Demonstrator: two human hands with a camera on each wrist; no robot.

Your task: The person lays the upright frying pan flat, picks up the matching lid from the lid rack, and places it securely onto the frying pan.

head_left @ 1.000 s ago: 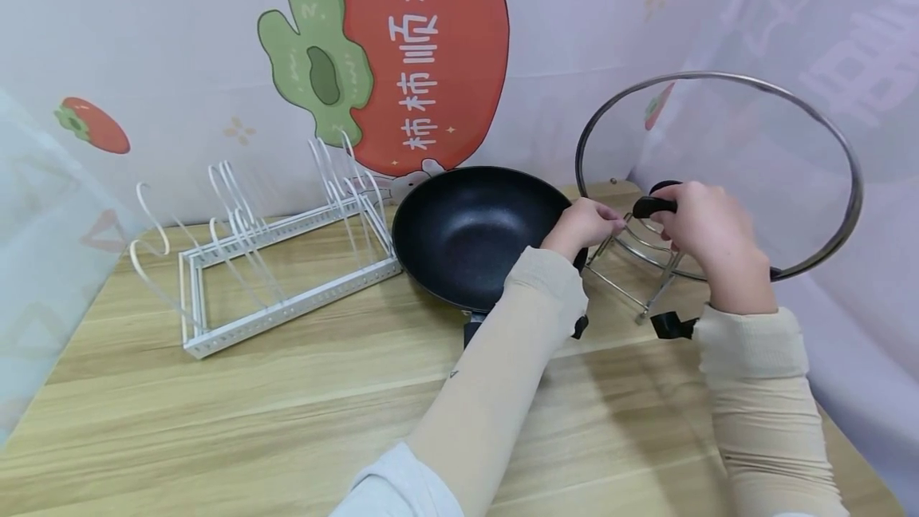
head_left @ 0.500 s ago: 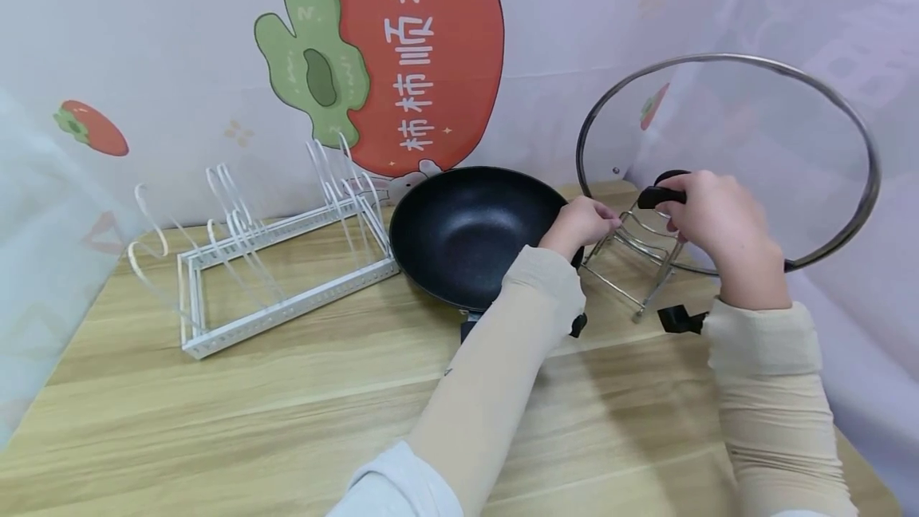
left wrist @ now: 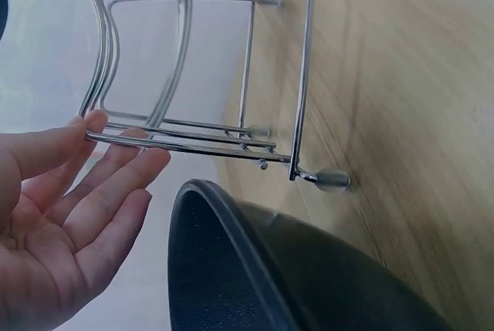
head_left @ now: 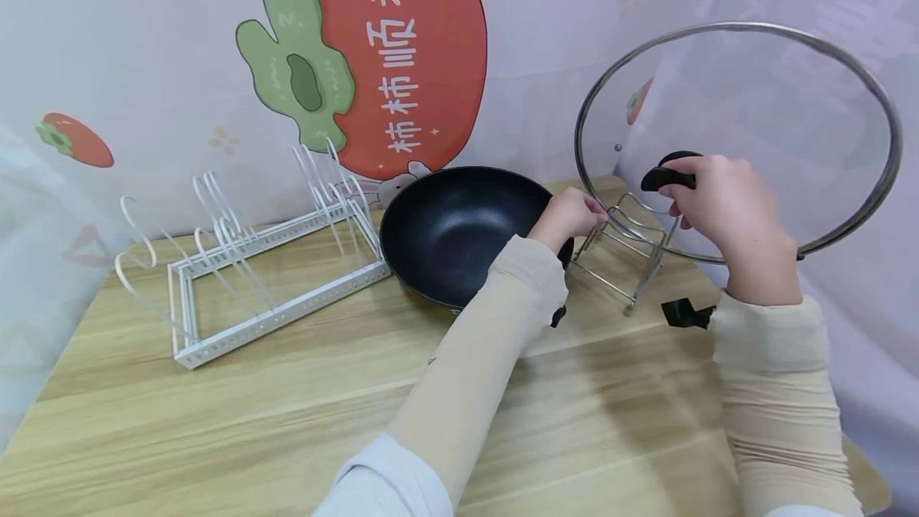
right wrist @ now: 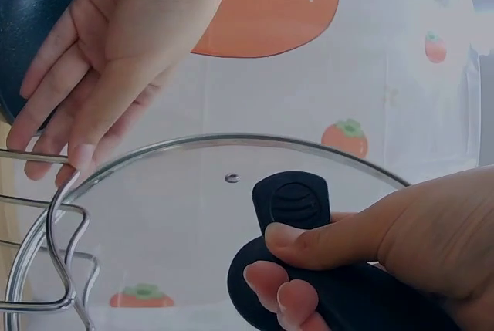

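Observation:
My right hand [head_left: 739,214] grips the black knob handle [right wrist: 297,207] of a large glass lid [head_left: 754,102] with a metal rim, which is tilted up on edge. A small wire rack [head_left: 610,278] stands on the table at the right. My left hand [left wrist: 69,207] pinches the rack's top corner wire between thumb and fingers. The lid's lower rim passes by the rack's wires; whether it touches them I cannot tell. Beside my left hand is a black wok [head_left: 467,230], its right side partly hidden by my forearm.
A long white rack [head_left: 280,313] with upright hooped dividers stands on the left of the wooden table [head_left: 215,437]. Behind is a printed cloth backdrop [head_left: 538,6]. Small black pieces [head_left: 685,313] show beside the sleeves.
The lid has moved up and slightly to the right with my right hand. My left hand has stayed on the wire rack. The whole head view has shifted slightly.

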